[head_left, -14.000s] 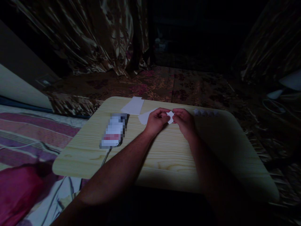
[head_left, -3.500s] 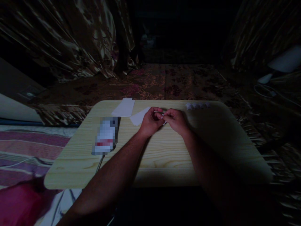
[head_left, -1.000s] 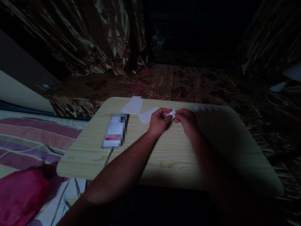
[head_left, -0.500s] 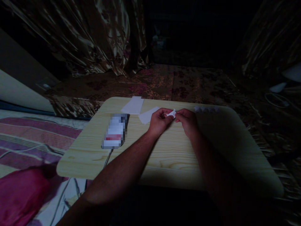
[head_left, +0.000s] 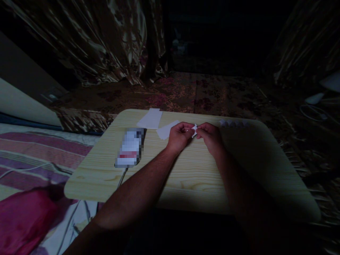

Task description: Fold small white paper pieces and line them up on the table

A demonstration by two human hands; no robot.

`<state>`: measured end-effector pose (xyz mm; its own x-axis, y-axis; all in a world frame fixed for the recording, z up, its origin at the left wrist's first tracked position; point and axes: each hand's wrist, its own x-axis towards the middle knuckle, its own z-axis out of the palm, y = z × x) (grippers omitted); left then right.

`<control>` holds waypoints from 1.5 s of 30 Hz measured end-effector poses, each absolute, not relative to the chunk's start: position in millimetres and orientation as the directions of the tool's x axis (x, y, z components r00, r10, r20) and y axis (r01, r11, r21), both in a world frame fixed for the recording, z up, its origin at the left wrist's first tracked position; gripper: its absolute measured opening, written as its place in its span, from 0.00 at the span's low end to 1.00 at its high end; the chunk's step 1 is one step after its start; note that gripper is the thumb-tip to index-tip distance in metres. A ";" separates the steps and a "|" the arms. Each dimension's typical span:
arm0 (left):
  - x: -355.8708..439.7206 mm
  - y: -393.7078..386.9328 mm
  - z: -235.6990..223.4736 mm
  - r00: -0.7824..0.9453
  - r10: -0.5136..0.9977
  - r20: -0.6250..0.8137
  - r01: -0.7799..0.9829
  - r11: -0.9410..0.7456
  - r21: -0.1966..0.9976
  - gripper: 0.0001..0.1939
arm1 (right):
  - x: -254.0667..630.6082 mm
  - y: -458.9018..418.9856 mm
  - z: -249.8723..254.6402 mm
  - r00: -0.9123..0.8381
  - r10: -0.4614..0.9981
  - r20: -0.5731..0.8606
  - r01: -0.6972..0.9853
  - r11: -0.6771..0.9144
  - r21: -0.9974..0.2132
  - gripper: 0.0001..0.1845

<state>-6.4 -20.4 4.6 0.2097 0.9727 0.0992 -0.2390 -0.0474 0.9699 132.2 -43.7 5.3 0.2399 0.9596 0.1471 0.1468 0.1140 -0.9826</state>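
Between my two hands is a small folded piece of white paper [head_left: 194, 130], held just above the wooden table. My left hand [head_left: 180, 136] pinches it from the left, with the fingers partly hiding it. From the right, my right hand [head_left: 210, 136] grips its other edge between thumb and fingers. Beside my left hand lies a white paper sheet [head_left: 165, 131]. Farther left are more white paper sheets [head_left: 151, 119], overlapping near the table's back edge. A row of several small folded paper pieces [head_left: 233, 123] sits beyond my right hand.
A phone-like device [head_left: 130, 147], blurred out, lies at the table's left with a cable [head_left: 122, 178] running from it. The light wooden table [head_left: 196, 180] has rounded corners. A striped bed cover [head_left: 39, 148] and a red cloth [head_left: 26, 219] are at the left.
The small paper piece has turned and now stands more upright between my fingers. My right hand has shifted slightly left, closer to my left hand.
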 end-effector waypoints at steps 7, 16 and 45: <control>-5.9 -19.8 2.1 0.227 0.965 0.133 -0.243 -0.076 0.967 0.13 | 133.9 -46.0 8.2 0.225 0.955 0.195 0.194 0.152 -0.969 0.06; -6.3 -18.3 1.0 0.214 0.968 0.129 -0.222 -0.080 0.972 0.12 | 132.0 -45.3 6.4 0.251 0.957 0.147 0.166 0.107 -0.980 0.08; -4.4 -19.0 0.1 0.270 0.952 0.148 -0.244 -0.081 0.966 0.15 | 136.7 -40.8 1.0 0.275 0.946 0.172 0.142 0.137 -0.980 0.08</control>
<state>-4.4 -19.0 0.1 0.2695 0.9516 0.1479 -0.2438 -0.0812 0.9664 136.7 -40.8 1.0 0.2752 0.9459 0.1719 0.1415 0.1370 -0.9804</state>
